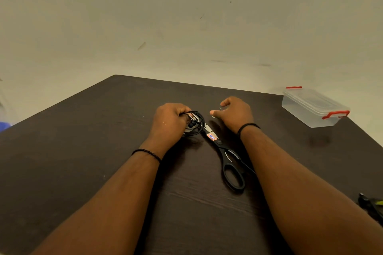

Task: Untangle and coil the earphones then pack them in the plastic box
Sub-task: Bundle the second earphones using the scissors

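My left hand [169,121] grips a bundle of black earphones [195,123] looped into a coil, just above the dark table [83,141]. The earbuds hang inside the loops. My right hand [234,113] hovers a short way to the right, fingers loosely curled, holding nothing I can make out. The clear plastic box [314,106] with red clips stands at the table's far right, lid on.
Black-handled scissors [227,157] lie between my forearms, blades pointing toward the earphones. A dark tool with yellow-green parts [372,205] pokes in at the right edge. The table's far edge meets a plain wall. A blue object [4,125] shows at the left edge.
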